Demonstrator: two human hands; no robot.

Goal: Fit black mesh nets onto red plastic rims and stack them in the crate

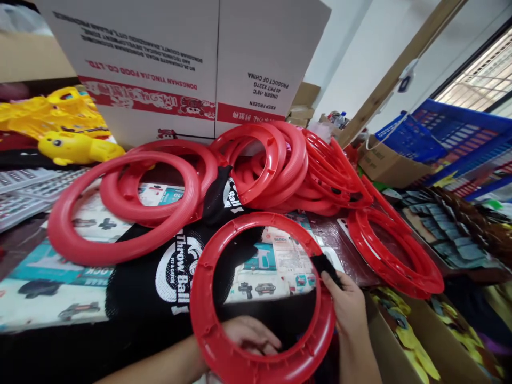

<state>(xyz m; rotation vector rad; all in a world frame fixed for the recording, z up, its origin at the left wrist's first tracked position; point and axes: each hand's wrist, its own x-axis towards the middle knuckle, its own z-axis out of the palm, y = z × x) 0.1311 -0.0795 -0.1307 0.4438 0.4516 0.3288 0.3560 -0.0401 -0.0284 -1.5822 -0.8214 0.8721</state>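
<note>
A red plastic ring (206,282), its ribbed hollow side facing me, is held tilted up in front of me. My right hand (346,298) grips its right edge, the thumb pressing a piece of black cloth (326,266) against the rim. Through the ring's opening shows my left hand (252,333), its fingers loosely bent and apart from one another, with nothing visible in them. The ring's lower rim hides part of that hand and wrist. Beyond the ring lies black mesh fabric (132,277) with white "Throw Ball" print.
Two red rings (80,234) lie at left, and a pile of red rings (276,160) fills the back middle. More red ring parts (400,266) are at right. Behind stands a large white carton (160,42); yellow toys (76,146) sit left, a blue basket (460,138) right.
</note>
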